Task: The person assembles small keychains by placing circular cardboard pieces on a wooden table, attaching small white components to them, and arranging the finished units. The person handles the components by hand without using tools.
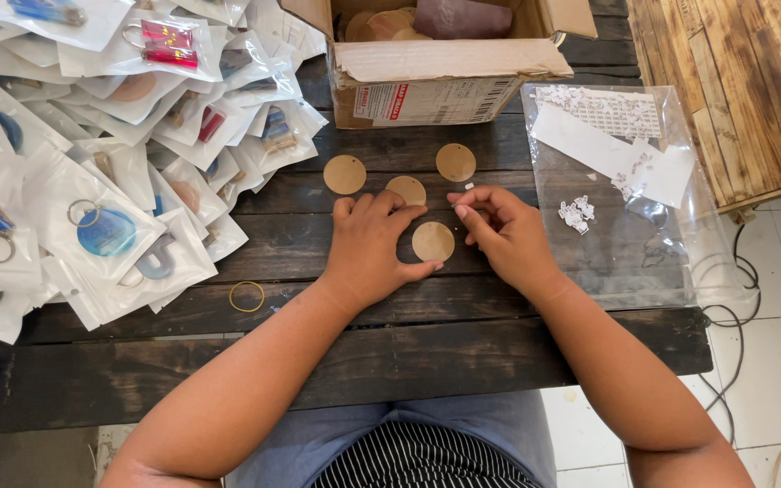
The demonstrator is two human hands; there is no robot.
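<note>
**Thin round discs: light, stiff, grab by the rim**

Left hand [368, 248] rests flat-ish on the dark plank table [463, 352], fingers curled around the nearest disc [433, 241]; thumb tip touches its lower rim at about 7 o'clock, fingertips near its upper-left edge. Loose cradle, not a clamp. The disc lies flat on the table, between both hands.

Right hand [503, 235] sits at 3 o'clock from that disc, fingers bent inward, thumb and forefinger pinched together. Maybe a tiny white scrap there; too small to tell. Not gripping the disc.

Three more discs on the table: one [407, 190] partly under the left fingertips at 11 o'clock from the held one, one [344, 173] further out at 10 o'clock, one [456, 162] at 12 o'clock, just beside the open cardboard box [436, 77].

Handling, my read:
- Tan, flat, thin; looks like wood or board. Light and stiff, won't flex much.
- Lies flush on the planks, so there's no edge to get under. Slide it to a plank gap or tip it with a thumbnail, then pinch across the rim.
- Faces look smooth, so a face pinch could slip. Opposing rim points are safer.
- Likely snaps if bent hard, but not delicate.

Nearby: heap of bagged keyrings [110, 136] at 9–10 o'clock, yellow rubber band [247, 295] at 8 o'clock, clear plastic sheet with white sticker bits [607, 154] at 2 o'clock.
</note>
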